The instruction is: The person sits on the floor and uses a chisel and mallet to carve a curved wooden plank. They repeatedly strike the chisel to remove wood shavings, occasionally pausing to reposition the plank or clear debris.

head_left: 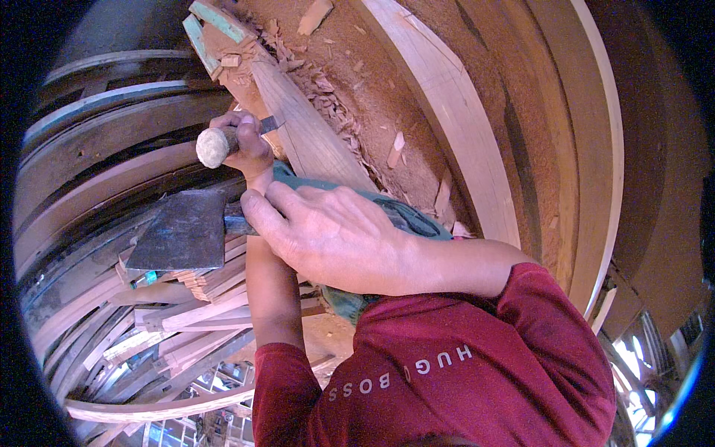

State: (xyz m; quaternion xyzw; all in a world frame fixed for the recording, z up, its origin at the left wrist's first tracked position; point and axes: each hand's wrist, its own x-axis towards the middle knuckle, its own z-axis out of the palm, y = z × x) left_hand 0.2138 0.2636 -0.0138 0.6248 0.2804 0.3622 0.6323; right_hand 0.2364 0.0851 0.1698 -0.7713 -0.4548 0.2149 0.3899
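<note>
Left hand (242, 145) is clenched around the wooden handle of a chisel (223, 141); the rounded butt of the handle faces the camera, and the metal blade shows just past the fingers, set against the long pale plank (309, 134) that runs diagonally from upper left toward the person's body. Right hand (328, 235) is closed around the handle of a broad, dark-bladed hatchet (182, 231), held with the flat side of the head just below the chisel butt. Hatchet and chisel are near each other but apart.

The right forearm, in a red sleeve (477, 350), crosses over the lower end of the plank and hides it, along with most of a teal object (406, 216) beneath the wrist; its kind cannot be determined.

Wood chips (328, 93) lie scattered along the right edge of the plank on sawdust-covered ground (395, 112). A teal-painted frame (216, 22) sits at the plank's far end. A second pale curved beam (447, 104) lies to the right, well apart from the hands. Stacked dark boards (112, 149) and a pile of loose wooden slats (186, 313) occupy the left and lower-left area.
</note>
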